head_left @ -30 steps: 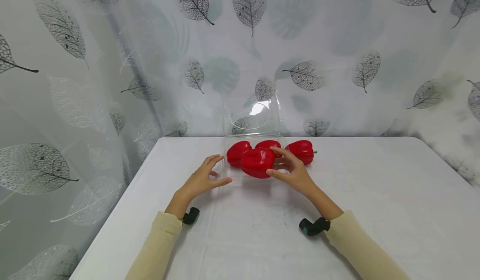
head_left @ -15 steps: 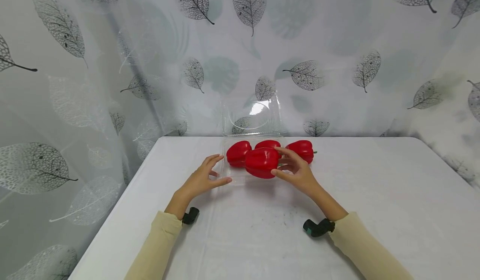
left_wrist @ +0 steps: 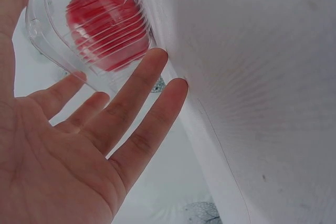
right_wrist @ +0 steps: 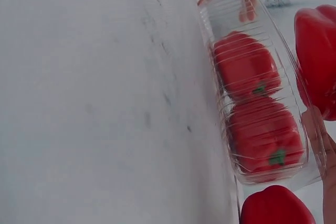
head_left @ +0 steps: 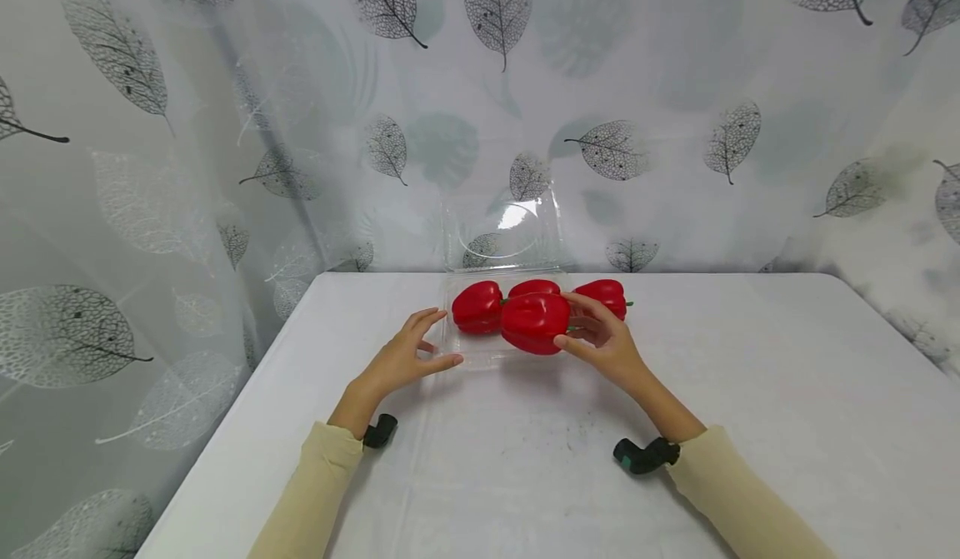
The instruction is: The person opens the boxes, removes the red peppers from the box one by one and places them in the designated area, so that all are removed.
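No text, label, brand, number or sign can be read in any of the views.

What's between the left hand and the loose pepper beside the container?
The clear container with two red peppers inside, as the right wrist view shows; in the head view, the held pepper in the right hand also sits between.
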Tool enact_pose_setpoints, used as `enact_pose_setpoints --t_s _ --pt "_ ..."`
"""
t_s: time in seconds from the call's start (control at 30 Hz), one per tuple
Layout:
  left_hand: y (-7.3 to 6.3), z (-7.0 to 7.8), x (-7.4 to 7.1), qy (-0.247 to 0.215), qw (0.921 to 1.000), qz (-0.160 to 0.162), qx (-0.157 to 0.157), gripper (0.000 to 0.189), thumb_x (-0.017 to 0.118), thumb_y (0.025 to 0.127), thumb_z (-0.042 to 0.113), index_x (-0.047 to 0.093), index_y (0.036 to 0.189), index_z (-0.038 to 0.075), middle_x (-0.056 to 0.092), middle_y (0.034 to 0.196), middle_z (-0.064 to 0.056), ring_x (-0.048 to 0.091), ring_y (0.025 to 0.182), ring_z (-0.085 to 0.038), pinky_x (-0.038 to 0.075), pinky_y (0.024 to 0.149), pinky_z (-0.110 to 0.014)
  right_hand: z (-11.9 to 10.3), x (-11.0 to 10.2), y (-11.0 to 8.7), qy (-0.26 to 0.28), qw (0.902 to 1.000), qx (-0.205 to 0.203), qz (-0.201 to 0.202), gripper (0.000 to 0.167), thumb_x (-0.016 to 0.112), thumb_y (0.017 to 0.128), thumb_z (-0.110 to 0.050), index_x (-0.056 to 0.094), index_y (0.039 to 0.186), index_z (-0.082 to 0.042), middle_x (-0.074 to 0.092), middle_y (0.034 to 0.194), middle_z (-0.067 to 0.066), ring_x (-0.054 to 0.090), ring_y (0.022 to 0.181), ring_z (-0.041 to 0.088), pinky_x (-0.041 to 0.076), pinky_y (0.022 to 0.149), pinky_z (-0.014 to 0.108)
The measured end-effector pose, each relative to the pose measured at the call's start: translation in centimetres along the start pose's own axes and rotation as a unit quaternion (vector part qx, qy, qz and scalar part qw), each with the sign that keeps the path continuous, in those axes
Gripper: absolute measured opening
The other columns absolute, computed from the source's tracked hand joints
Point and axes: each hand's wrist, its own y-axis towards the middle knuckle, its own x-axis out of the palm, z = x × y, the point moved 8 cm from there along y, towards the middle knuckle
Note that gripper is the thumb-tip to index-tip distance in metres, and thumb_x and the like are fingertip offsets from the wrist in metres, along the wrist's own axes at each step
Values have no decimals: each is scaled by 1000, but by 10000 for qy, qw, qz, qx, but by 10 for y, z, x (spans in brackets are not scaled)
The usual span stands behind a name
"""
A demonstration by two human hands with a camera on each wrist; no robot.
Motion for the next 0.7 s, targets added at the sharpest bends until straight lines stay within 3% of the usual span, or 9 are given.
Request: enact_pose_setpoints --t_s 0.27,0.57,0.7 --pt "0 1 2 -57 10000 -42 -10 89 73 80 56 34 152 21 26 157 -2 63 111 -22 53 88 -45 2 -2 -3 208 9997 3 132 61 72 82 6 47 137 2 57 125 -5 64 103 11 54 84 23" --pt "-1 -1 2 -16 10000 8 -59 88 73 80 56 33 152 23 26 157 -3 63 111 -22 52 89 -47 -1 -7 -2 98 9994 -121 303 63 72 81 7 47 138 2 55 130 11 64 104 15 54 85 24" --pt "0 1 2 -20 10000 -12 8 88 73 81 55 33 152 22 26 158 -4 63 111 -23 53 89 -46 1 -15 -3 82 9988 -76 478 60 70 83 8 47 138 2 54 130 10 63 105 12 53 85 22"
